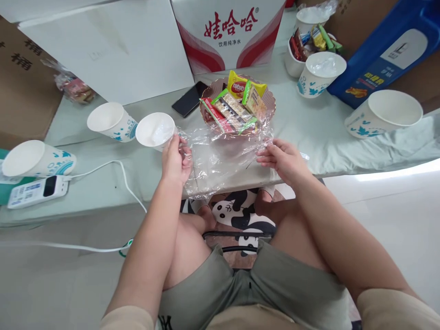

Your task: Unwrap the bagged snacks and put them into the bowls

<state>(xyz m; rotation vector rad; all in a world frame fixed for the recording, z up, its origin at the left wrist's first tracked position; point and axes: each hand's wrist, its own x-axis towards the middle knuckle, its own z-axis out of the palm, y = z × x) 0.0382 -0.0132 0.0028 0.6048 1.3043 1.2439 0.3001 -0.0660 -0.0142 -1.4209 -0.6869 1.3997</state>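
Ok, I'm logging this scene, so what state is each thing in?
Left hand: pinching the clear plastic.
Right hand: pinching its other side.
Clear plastic: crinkled, spread between the hands.
Scalloped bowl: filled with wrapped snacks.
Phone: lying flat, screen dark.
White device: cable attached, dark panel.
Cup beside left hand: open-topped, clear film inside.
Far-right cup: open-topped.
Far-left cup: open-topped.
White container: uncovered, holding packets.

Clr plastic film (216, 160), crinkled, spread open @ front of tbl (302, 123).

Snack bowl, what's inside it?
Wrapped snacks in yellow, red and green packaging are heaped in the bowl. They hide its bottom, so anything beneath them cannot be seen. Clear plastic crosses its near edge.
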